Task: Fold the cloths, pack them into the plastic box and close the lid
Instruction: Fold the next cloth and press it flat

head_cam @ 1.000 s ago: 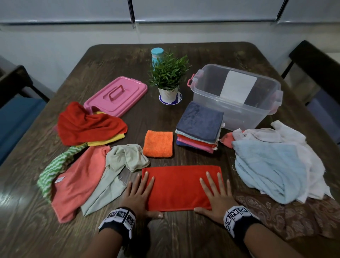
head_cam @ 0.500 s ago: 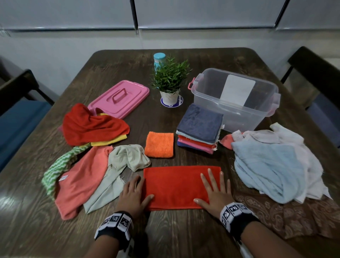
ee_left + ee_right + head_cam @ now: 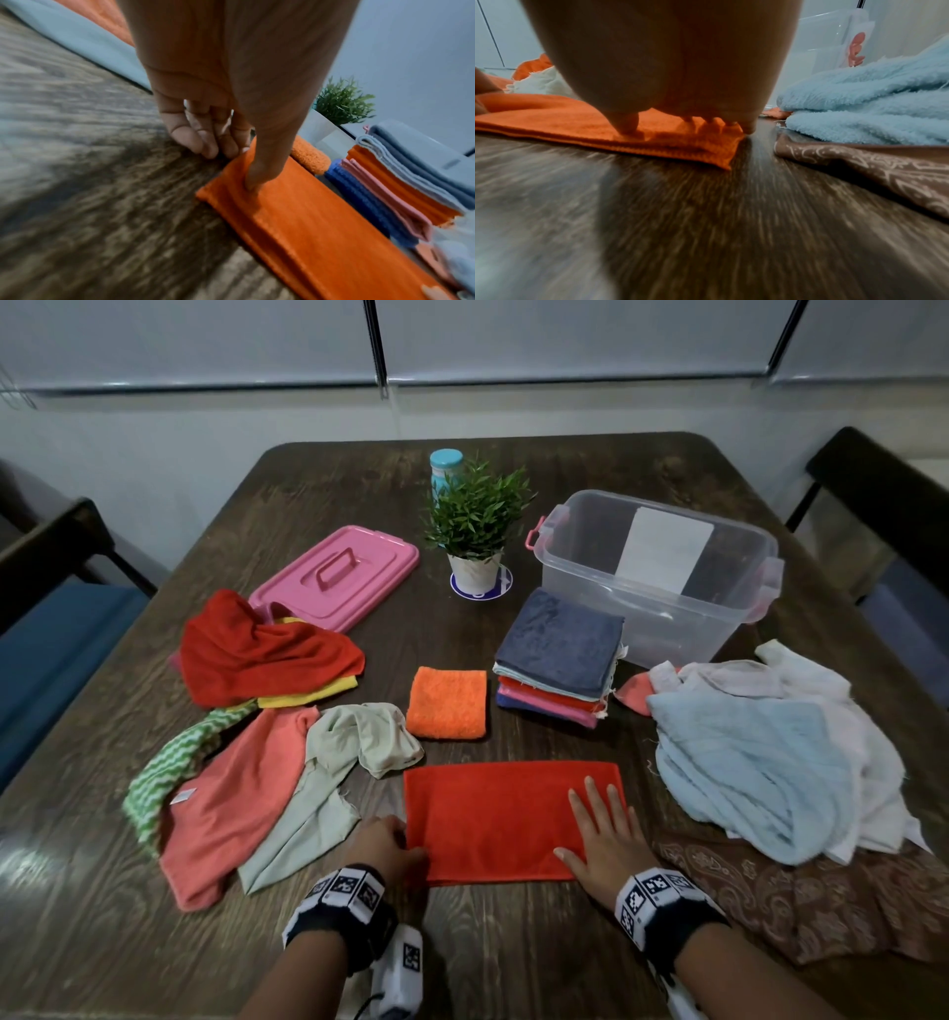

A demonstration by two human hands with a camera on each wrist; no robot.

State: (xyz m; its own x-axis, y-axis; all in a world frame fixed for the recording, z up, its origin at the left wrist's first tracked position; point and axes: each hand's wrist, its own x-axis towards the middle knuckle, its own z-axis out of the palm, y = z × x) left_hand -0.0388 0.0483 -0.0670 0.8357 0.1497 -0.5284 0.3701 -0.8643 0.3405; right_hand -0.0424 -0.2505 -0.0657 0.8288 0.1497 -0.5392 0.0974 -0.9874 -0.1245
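A red-orange cloth [image 3: 493, 819], folded into a long rectangle, lies flat near the table's front edge. My left hand [image 3: 382, 845] is at its left end: in the left wrist view the thumb [image 3: 257, 174] presses on top of the cloth [image 3: 308, 223] and the curled fingers [image 3: 205, 142] meet its edge. My right hand [image 3: 601, 834] lies flat, fingers straight, on the cloth's right end [image 3: 552, 119]. The clear plastic box [image 3: 590, 588] stands open at the back right. Its pink lid [image 3: 339, 577] lies at the back left.
A stack of folded cloths [image 3: 560, 649] and a small orange folded one [image 3: 447, 703] sit mid-table. Loose cloths lie left: red [image 3: 267, 654], salmon [image 3: 231, 803], beige [image 3: 334, 778]. A light blue towel [image 3: 750, 762] and a brown patterned cloth [image 3: 801, 896] lie right. A potted plant [image 3: 475, 521] stands behind.
My left hand slid off the cloth's top to its left edge and curled its fingers there. My right hand stayed flat and shifted slightly toward the right end.
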